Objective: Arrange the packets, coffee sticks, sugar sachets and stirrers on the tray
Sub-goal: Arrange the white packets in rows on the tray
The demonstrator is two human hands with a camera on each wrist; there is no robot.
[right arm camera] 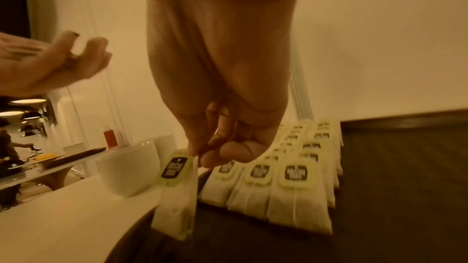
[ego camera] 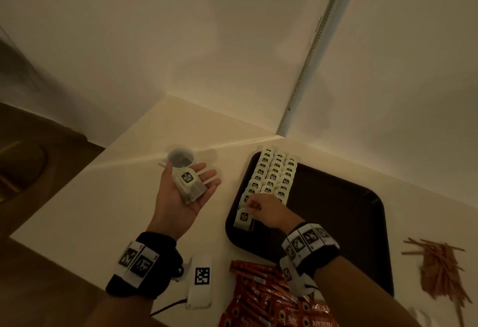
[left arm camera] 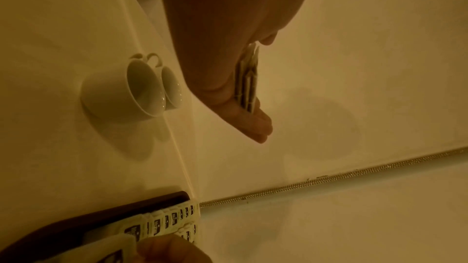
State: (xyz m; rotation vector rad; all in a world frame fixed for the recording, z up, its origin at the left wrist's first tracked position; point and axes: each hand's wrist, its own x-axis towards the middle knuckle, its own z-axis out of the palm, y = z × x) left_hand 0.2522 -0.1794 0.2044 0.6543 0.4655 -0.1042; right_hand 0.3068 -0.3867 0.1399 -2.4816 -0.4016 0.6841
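My right hand (ego camera: pixel 267 212) pinches one tea bag (right arm camera: pixel 177 193) by its top edge between thumb and fingertips (right arm camera: pixel 195 150), and the bag hangs just over the near left corner of the dark tray (ego camera: pixel 344 223), at the near end of the rows of tea bags (ego camera: pixel 271 176) lined up along the tray's left side. Those rows run in three overlapping columns from the far edge toward me, labels up. My left hand (ego camera: pixel 185 193) is held palm up above the table (ego camera: pixel 85 212), to the left of the tray, its fingers spread flat and relaxed; a small stack of tea bags (ego camera: pixel 190 184) lies across the palm, the top one showing its dark label. From the left wrist view the stack looks like several bags edge-on, though I cannot count them in this dim light. Beyond my left hand stand two white cups (left arm camera: pixel 142 89) close together near the wall. Near me, the red coffee sticks (ego camera: pixel 266 298) lie in a loose heap on the table at the tray's near edge, partly under my right forearm. The brown stirrers (ego camera: pixel 439 269) are scattered on the table to the right of the tray. A small white device with a black-and-white marker (ego camera: pixel 200 281) lies between my wrists.
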